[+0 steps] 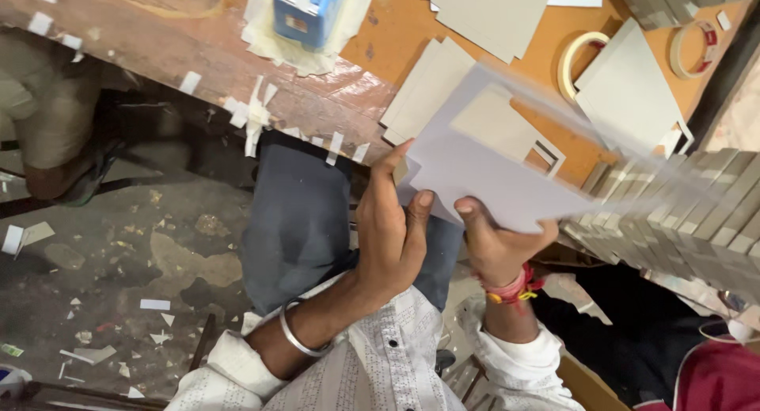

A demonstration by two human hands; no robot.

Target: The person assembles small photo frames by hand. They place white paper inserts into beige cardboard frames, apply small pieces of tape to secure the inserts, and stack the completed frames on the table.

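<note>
Gripping pale grey sheet (483, 177) at near edge: left hand (392, 237) with thumb on top, fingers curled under left corner; right hand (499, 245) clamped on same edge just right of it. Sheet held above wooden table's (198, 39) near edge, motion-blurred toward right. Stack of grey boards (689, 213) right of hands. 2 tape rolls (578, 58) far right. Blue dispenser (307, 11) far side. Paper scraps on floor (119, 253), left.
</note>
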